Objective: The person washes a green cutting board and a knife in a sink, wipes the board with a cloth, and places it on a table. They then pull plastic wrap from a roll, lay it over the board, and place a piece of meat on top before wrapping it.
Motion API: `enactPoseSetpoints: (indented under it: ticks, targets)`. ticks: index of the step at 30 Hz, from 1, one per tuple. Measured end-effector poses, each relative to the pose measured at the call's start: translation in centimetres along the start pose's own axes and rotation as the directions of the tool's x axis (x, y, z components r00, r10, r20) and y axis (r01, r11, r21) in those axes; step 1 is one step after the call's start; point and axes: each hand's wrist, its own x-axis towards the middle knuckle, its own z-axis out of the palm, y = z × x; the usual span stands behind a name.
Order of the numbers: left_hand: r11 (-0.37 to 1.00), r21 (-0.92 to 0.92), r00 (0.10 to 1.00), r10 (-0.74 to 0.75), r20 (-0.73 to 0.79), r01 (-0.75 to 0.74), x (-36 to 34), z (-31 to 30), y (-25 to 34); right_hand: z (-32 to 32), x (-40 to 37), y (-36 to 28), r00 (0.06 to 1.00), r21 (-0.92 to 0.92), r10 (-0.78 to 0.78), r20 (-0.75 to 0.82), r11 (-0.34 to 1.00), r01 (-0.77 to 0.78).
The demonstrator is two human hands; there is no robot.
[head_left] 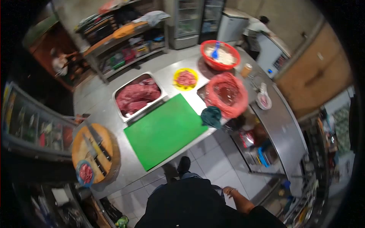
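My right hand (229,191) hangs low beside my body, away from the table; it looks loosely open with nothing visible in it. My left hand is out of view. In front of me a green cutting board (165,131) lies on the steel table. Behind it stands a metal pan (164,95) with large pieces of raw meat (137,95). A yellow plate (186,88) holds chopped meat. At the board's right corner lies a dark green cloth (211,117), near a bowl lined with a red plastic bag (239,99).
Knives (99,142) and a small bowl of meat (86,173) rest on a round wooden block (81,146) at left. A red basin (236,62) of white contents with a blue scoop (215,53) stands at back. A person (255,34) leans over a freezer (272,53).
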Motion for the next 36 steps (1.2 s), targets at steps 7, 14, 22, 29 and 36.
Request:
enactPoseSetpoints:
  ticks: [7,14,22,29,36]
  targets:
    - [0.986,0.166,0.970,-0.011,0.244,-0.030,3.8,-0.3,-1.5,17.9,-7.2,6.7,0.895,0.909,-0.333,0.296,0.386,-0.156]
    - [0.957,0.274,0.932,-0.015,0.362,-0.091,5.8,-1.6,-3.3,17.7,-12.5,3.2,0.908,0.980,-0.377,0.183,0.142,-0.139]
    - [0.857,0.354,0.841,0.154,0.519,-0.375,7.0,-5.6,-9.9,16.2,-12.5,4.3,0.828,0.966,-0.509,0.234,0.217,-0.140]
    - [0.972,-0.158,0.858,-0.068,0.509,0.171,3.9,-2.5,-9.8,10.5,-9.9,-1.4,0.766,0.841,-0.531,0.364,0.540,-0.025]
    - [0.990,0.061,0.906,0.089,0.415,-0.125,-2.4,-1.8,-6.0,5.0,-11.7,-8.5,0.849,0.528,-0.441,0.290,0.814,0.243]
